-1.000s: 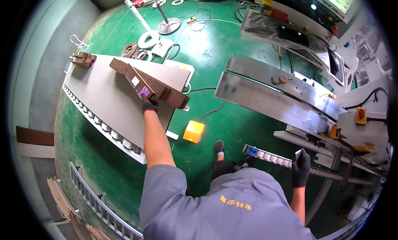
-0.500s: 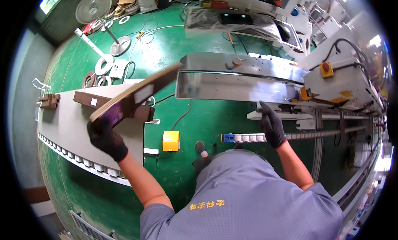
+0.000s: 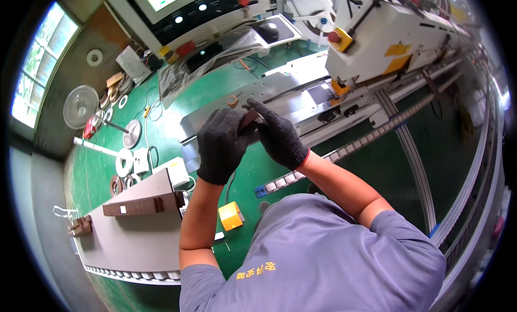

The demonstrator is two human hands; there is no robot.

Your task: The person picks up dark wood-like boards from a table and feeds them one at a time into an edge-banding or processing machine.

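A brown board (image 3: 249, 119) sits between gloved hands near a metal machine bed (image 3: 299, 104), clasped by the left hand (image 3: 221, 145). Whether the right hand (image 3: 280, 139), alongside, pinches it, I cannot tell.

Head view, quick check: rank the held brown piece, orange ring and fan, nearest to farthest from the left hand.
From the left hand:
1. Brown piece: touching it, on its right side.
2. Orange ring: just beyond, on the metal table.
3. Fan: far off to the left, across the floor.
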